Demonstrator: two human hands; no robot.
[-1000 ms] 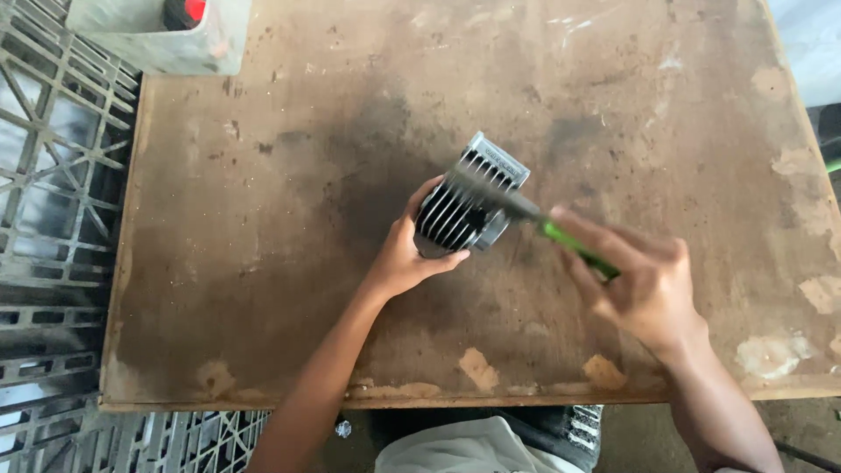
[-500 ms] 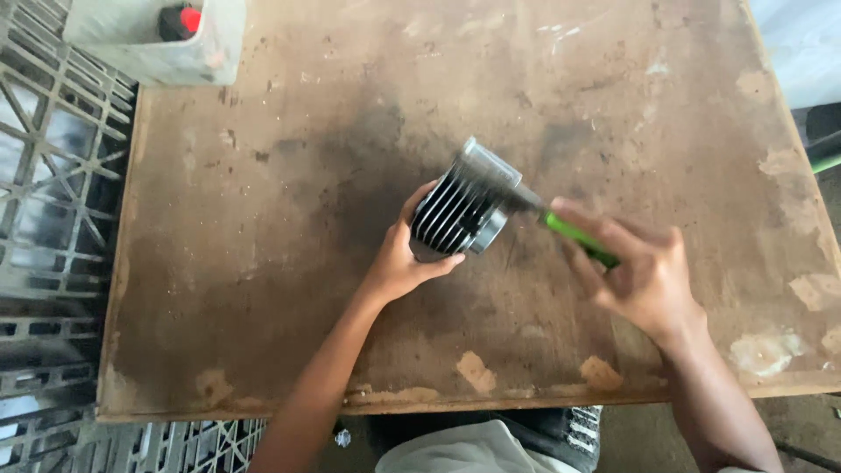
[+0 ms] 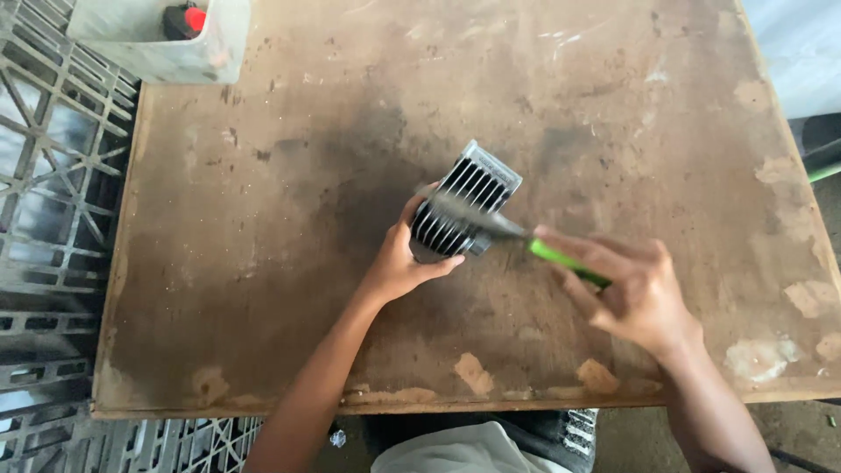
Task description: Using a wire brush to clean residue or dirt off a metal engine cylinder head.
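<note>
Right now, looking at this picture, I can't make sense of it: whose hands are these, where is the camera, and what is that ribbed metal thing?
There is no machine here: a person works with two bare hands, and the camera sits on their head, looking straight down. So the arms come in from the bottom edge of the picture.

The left hand grips a finned metal block, dark with silver ribs, steadying it on a worn wooden board. The right hand holds a tool with a green handle; its far end lies across the fins and is blurred, so I cannot tell exactly what kind of tool it is.

At the board's top left corner stands a pale plastic container with a red and black item inside. Grey plastic crates lie to the left of the board.
</note>
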